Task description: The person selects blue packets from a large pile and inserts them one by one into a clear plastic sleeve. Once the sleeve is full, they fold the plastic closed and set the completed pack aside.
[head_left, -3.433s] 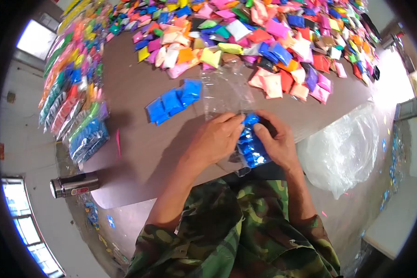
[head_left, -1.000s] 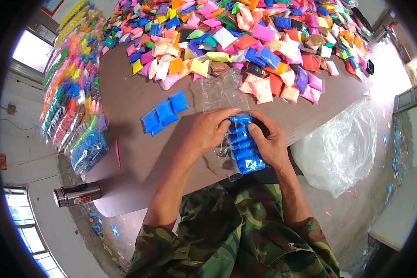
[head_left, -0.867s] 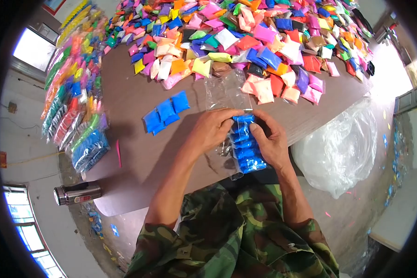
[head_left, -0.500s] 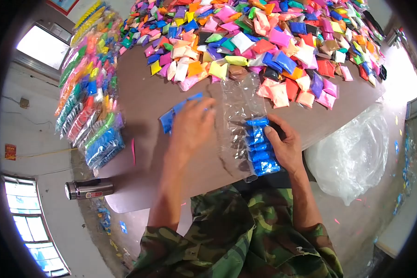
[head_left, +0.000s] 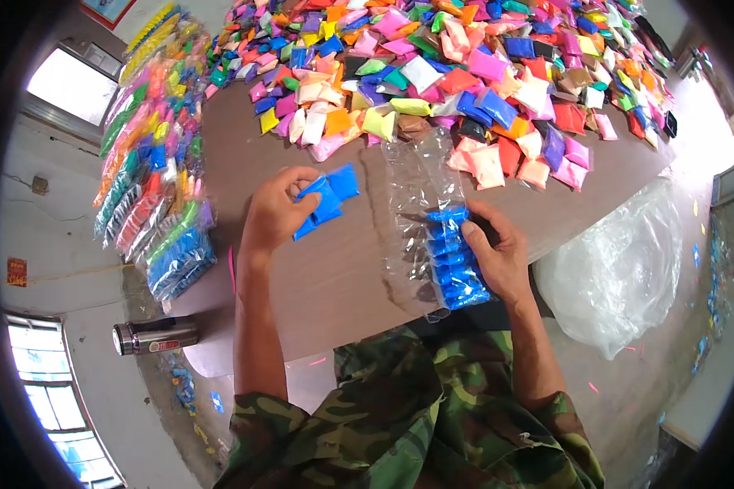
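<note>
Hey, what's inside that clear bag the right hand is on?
The bag holds a column of blue packets along its right side. The right hand covers part of their right edge, so anything beneath its fingers can't be seen.

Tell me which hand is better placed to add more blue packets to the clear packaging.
Probably the left hand: it holds loose blue packets, while the right hand grips the clear packaging.

Bright, diffuse light. Beyond the tabletop's [head_left: 326, 301] left edge, 2 windows [head_left: 72, 85] are overexposed; white glare [head_left: 714, 134] washes out the area past its far right corner. Highlights fleck the blue packets [head_left: 458, 261] and clear bag [head_left: 612, 269]. Soft shadow darkens the left edge. Centre sharp; periphery curved, vignetted black.
</note>
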`<state>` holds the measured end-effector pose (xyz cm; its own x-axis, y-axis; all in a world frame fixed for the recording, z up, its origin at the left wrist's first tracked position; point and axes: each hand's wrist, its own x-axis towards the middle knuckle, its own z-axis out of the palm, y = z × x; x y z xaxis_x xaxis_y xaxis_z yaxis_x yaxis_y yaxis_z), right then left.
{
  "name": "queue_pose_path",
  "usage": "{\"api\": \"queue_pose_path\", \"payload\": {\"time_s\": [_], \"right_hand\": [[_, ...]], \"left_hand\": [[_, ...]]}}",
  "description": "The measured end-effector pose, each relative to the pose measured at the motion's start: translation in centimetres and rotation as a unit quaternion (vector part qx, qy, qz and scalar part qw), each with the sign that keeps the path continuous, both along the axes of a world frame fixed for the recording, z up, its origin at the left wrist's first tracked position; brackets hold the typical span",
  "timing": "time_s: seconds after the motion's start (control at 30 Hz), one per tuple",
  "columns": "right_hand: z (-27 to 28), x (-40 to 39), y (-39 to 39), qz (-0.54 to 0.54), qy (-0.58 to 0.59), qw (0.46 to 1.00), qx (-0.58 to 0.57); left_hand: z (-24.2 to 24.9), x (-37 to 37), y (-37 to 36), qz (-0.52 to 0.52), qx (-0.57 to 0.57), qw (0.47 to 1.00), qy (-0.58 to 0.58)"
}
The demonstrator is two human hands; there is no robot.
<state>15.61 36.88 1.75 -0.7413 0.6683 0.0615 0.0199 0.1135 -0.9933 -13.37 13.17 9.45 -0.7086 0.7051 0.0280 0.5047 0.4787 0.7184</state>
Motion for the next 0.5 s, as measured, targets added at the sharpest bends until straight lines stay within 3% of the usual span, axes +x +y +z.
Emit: {"api": "queue_pose_path", "payload": {"time_s": [0.13, 0.33, 0.5], "right_hand": [[-0.3, 0.0, 0.0, -0.01, -0.013, 1.0, 0.004], [0.1, 0.0, 0.1, 0.002, -0.006, 1.0, -0.001], [0.6, -0.3, 0.1, 0.004, 0.005, 1.0, -0.007]], "left_hand": [[3.1, 5.4, 3.4, 0.029, 0.131, 0.978, -0.161], [-1.1, 8.2, 8.5, -0.041, 0.083, 0.994, -0.064], [-2.3, 9.3, 10.2, -0.067, 0.071, 0.988, -0.119]]}}
